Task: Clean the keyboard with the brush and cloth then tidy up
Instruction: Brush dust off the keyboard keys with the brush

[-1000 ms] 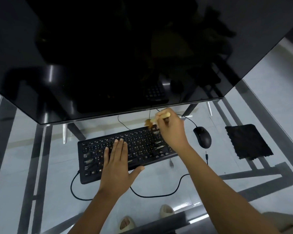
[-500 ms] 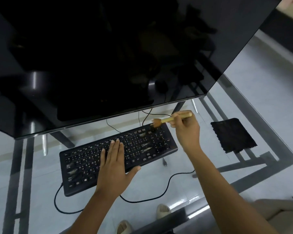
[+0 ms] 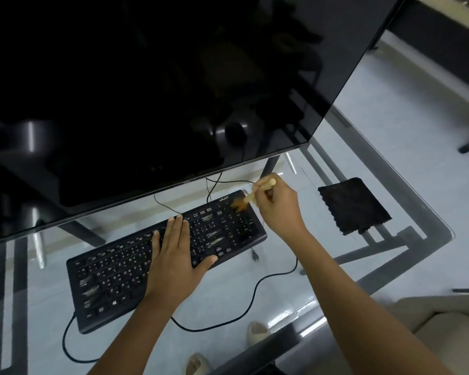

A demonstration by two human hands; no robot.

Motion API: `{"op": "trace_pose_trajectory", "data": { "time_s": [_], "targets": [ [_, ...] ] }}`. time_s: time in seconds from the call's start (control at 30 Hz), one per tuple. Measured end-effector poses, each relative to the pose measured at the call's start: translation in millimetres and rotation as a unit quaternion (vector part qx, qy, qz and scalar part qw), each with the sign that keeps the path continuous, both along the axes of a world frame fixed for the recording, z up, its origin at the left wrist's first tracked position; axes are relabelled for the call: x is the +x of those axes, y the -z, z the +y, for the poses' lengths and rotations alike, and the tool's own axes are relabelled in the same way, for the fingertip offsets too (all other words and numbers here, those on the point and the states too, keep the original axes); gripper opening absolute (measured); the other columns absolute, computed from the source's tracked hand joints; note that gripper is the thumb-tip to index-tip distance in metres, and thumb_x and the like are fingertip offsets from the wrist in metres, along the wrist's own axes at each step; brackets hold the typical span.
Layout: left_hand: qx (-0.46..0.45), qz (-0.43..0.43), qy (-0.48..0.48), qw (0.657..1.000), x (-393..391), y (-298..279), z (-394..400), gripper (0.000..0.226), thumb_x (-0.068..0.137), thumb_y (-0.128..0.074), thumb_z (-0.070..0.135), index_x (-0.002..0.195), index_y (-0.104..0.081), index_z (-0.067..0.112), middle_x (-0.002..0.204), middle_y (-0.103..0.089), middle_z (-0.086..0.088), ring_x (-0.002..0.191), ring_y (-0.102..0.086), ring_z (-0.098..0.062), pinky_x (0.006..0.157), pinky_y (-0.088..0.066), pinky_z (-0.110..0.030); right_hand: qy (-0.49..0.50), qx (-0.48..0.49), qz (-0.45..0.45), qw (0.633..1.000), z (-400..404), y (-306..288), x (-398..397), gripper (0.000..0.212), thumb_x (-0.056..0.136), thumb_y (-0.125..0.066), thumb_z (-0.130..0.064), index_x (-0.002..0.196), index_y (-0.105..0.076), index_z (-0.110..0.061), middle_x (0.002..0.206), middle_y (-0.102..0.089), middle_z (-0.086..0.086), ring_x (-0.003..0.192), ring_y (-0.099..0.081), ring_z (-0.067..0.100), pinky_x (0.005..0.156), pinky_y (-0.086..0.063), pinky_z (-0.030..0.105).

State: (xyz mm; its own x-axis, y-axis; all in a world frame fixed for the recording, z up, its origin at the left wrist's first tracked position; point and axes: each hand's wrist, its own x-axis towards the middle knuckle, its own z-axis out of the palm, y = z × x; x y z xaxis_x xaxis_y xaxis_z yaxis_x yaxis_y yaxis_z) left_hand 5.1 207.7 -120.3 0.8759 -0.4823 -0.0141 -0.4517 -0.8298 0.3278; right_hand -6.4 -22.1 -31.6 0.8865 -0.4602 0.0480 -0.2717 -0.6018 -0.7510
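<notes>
Dust risks landing back among the keys if the brush (image 3: pixel 251 195), pinched in the right hand (image 3: pixel 278 209), flicks too hard at the keyboard (image 3: pixel 114 272) on the glass desk (image 3: pixel 390 163). Left hand (image 3: pixel 175 262) presses flat on the middle keys; cloth (image 3: pixel 354 207) lies apart, seemingly untouched.

A big dark screen (image 3: pixel 152 98) stands on a glass table (image 3: pixel 406 212) with dark metal bars. Under the glass is a pale shiny floor (image 3: pixel 417 98). Maybe a tan seat (image 3: pixel 444 334) sits nearby.

right hand (image 3: pixel 279 209) brushing keyboard (image 3: pixel 163 259), left hand (image 3: pixel 173 263) flat on keys
</notes>
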Motion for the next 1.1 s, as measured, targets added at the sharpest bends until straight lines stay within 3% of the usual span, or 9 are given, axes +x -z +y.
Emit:
{"op": "trace_pose_trajectory", "data": {
  "time_s": [0.1,0.2,0.33,0.43,0.57,0.67,0.83,1.0,1.1],
  "targets": [
    [0.0,0.007,0.004,1.0,1,2,-1,0.102,0.079,-0.025,0.078,0.149,-0.02,0.003,0.159,-0.013,-0.009,0.147,0.002,-0.017,0.119,0.0,-0.047,-0.045,-0.037,0.084,0.995,1,7,-3,0.013,0.095,-0.054,-0.026,0.095,-0.059,-0.014,0.074,-0.066,-0.002,0.063,-0.063,0.014,0.059,-0.053,0.024],
    [0.007,0.006,0.007,1.0,0,4,0,0.103,0.079,-0.024,0.079,0.149,-0.02,0.003,0.159,-0.011,-0.009,0.147,0.004,-0.016,0.119,0.0,-0.046,0.022,-0.056,0.009,0.998,-5,7,-10,0.01,0.095,-0.053,-0.024,0.096,-0.06,-0.017,0.081,-0.065,-0.003,0.063,-0.058,0.008,0.059,-0.047,0.022],
    [0.006,0.005,0.01,1.0,2,5,2,0.103,0.079,-0.024,0.079,0.149,-0.021,0.003,0.159,-0.012,-0.009,0.147,0.003,-0.016,0.119,-0.001,-0.045,-0.054,-0.015,0.08,0.995,-2,6,-20,0.01,0.095,-0.053,-0.017,0.088,-0.06,-0.015,0.067,-0.064,-0.005,0.057,-0.061,0.005,0.057,-0.048,0.017],
    [0.008,0.01,0.011,1.0,1,5,2,0.104,0.078,-0.025,0.079,0.149,-0.02,0.004,0.16,-0.011,-0.008,0.147,0.004,-0.016,0.119,0.001,-0.044,0.011,-0.047,-0.012,0.999,-6,4,-25,0.008,0.095,-0.053,-0.015,0.088,-0.058,-0.015,0.072,-0.063,-0.004,0.061,-0.059,0.001,0.06,-0.044,0.015],
    [0.007,0.013,0.022,1.0,3,6,5,0.104,0.078,-0.024,0.079,0.149,-0.019,0.004,0.16,-0.009,-0.007,0.147,0.005,-0.015,0.119,0.001,-0.043,-0.064,-0.045,0.1,0.992,-3,4,-24,0.012,0.096,-0.052,-0.022,0.086,-0.057,-0.017,0.066,-0.063,-0.006,0.059,-0.061,0.011,0.059,-0.052,0.027],
    [0.01,0.017,0.037,0.999,4,6,10,0.105,0.077,-0.021,0.08,0.15,-0.016,0.005,0.16,-0.004,-0.005,0.146,0.009,-0.014,0.118,0.003,-0.04,0.011,-0.074,0.03,0.997,-11,1,-20,0.013,0.098,-0.051,-0.022,0.088,-0.055,-0.015,0.067,-0.059,-0.004,0.056,-0.055,0.005,0.053,-0.04,0.011],
    [0.023,0.006,0.045,0.999,3,5,20,0.103,0.077,-0.018,0.079,0.15,-0.019,0.006,0.16,-0.007,-0.006,0.146,0.006,-0.014,0.118,0.002,-0.041,-0.058,-0.119,0.072,0.989,-10,4,-11,0.014,0.097,-0.049,-0.018,0.09,-0.058,-0.009,0.077,-0.064,0.004,0.065,-0.061,0.02,0.058,-0.05,0.023],
    [0.011,0.013,0.047,0.999,-2,4,25,0.1,0.079,-0.018,0.077,0.15,-0.02,0.007,0.16,-0.006,-0.003,0.146,0.005,-0.014,0.118,0.001,-0.043,0.012,0.034,0.036,0.999,-3,-2,6,0.011,0.095,-0.053,-0.017,0.095,-0.06,-0.008,0.08,-0.07,0.007,0.066,-0.069,0.015,0.067,-0.059,0.029],
    [0.021,0.006,0.048,0.999,-3,6,30,0.099,0.079,-0.017,0.077,0.149,-0.023,0.007,0.16,-0.009,-0.004,0.146,0.005,-0.013,0.119,0.001,-0.042,0.024,-0.023,0.038,0.999,8,0,17,0.012,0.097,-0.052,-0.019,0.095,-0.058,-0.008,0.083,-0.067,0.006,0.065,-0.062,0.015,0.059,-0.047,0.017]
  ]
}}
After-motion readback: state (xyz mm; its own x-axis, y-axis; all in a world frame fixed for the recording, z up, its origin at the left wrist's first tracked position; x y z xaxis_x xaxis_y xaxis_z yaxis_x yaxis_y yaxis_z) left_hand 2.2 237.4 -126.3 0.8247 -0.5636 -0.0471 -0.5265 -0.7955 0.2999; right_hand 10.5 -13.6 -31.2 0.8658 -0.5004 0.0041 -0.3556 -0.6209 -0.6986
